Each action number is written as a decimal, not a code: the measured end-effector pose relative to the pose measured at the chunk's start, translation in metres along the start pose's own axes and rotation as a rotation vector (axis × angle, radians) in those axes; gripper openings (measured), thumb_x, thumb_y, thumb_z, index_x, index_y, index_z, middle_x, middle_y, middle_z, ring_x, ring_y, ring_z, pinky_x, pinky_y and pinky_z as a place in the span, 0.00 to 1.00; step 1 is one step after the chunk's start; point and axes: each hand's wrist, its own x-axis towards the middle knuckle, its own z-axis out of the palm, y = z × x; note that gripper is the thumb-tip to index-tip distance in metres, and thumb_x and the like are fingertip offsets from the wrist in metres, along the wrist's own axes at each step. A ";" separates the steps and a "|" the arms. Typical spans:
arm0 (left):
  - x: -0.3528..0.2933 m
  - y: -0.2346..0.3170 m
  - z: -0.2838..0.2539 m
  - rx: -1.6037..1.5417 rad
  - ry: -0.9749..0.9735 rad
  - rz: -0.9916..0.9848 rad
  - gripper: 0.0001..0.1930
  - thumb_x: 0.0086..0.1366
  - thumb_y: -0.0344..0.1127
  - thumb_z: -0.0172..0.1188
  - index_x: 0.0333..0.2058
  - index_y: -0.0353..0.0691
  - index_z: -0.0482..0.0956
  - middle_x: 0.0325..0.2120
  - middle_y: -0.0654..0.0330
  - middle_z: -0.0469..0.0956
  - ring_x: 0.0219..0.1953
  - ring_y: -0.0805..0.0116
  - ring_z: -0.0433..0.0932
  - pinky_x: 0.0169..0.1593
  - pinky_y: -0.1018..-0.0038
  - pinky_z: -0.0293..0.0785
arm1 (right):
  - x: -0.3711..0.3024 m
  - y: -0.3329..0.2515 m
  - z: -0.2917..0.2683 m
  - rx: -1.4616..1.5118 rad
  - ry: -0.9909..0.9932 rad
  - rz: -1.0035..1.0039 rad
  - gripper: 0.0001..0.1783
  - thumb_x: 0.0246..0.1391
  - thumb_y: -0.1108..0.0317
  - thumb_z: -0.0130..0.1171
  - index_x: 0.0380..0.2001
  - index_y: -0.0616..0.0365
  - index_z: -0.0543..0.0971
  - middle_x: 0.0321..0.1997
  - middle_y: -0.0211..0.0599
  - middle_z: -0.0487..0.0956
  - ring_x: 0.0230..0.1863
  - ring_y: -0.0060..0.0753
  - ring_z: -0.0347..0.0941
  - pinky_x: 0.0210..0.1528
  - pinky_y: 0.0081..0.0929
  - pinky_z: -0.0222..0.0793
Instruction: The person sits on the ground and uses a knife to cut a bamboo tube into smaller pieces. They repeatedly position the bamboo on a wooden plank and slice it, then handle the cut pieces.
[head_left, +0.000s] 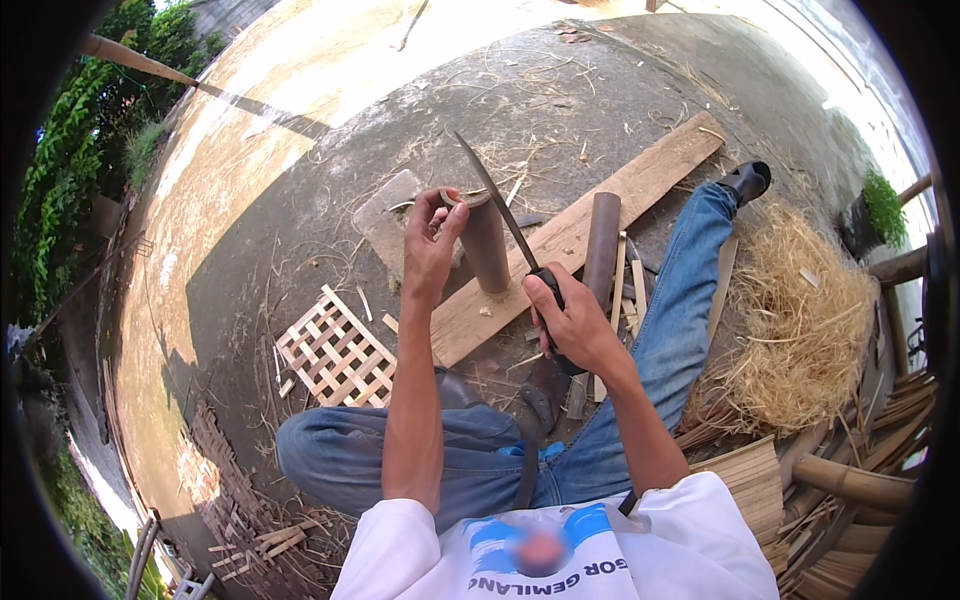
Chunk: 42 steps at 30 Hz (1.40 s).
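Note:
My right hand (572, 322) is wrapped round the black handle of a long-bladed knife (503, 204), its tip pointing up and away to the left. Beside the blade a brown bamboo tube (485, 248) stands upright on a wooden plank (660, 165). The thumb and fingers of my left hand (432, 240) pinch the tube's top rim. The blade passes close to the rim; whether it touches I cannot tell. A second brown tube (602, 245) lies to the right of the knife, partly over the plank.
A woven bamboo lattice (338, 350) lies left of my legs. Thin bamboo strips (628, 285) lie near my outstretched leg. A heap of pale shavings (805, 320) sits at the right, bamboo poles (855, 480) behind it. A flat stone slab (385, 222) lies beyond my left hand.

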 end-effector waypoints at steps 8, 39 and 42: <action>-0.001 0.003 -0.001 -0.052 -0.018 0.011 0.13 0.72 0.40 0.63 0.50 0.42 0.76 0.45 0.67 0.75 0.44 0.77 0.71 0.49 0.77 0.68 | -0.003 0.003 0.007 -0.032 0.003 -0.003 0.27 0.72 0.45 0.49 0.45 0.64 0.72 0.22 0.41 0.75 0.19 0.30 0.73 0.26 0.34 0.69; -0.005 -0.026 0.022 0.440 0.070 0.213 0.37 0.79 0.54 0.43 0.74 0.35 0.48 0.63 0.48 0.59 0.67 0.55 0.61 0.71 0.61 0.56 | -0.016 0.013 0.003 -0.271 0.078 -0.226 0.23 0.70 0.51 0.52 0.43 0.65 0.68 0.31 0.64 0.80 0.37 0.72 0.78 0.39 0.58 0.72; -0.005 -0.027 0.016 0.419 0.032 0.221 0.37 0.79 0.54 0.43 0.74 0.34 0.48 0.66 0.47 0.58 0.70 0.54 0.59 0.72 0.61 0.55 | -0.018 0.012 0.002 -0.298 0.077 -0.236 0.23 0.70 0.51 0.52 0.44 0.65 0.68 0.30 0.64 0.80 0.37 0.72 0.78 0.39 0.58 0.72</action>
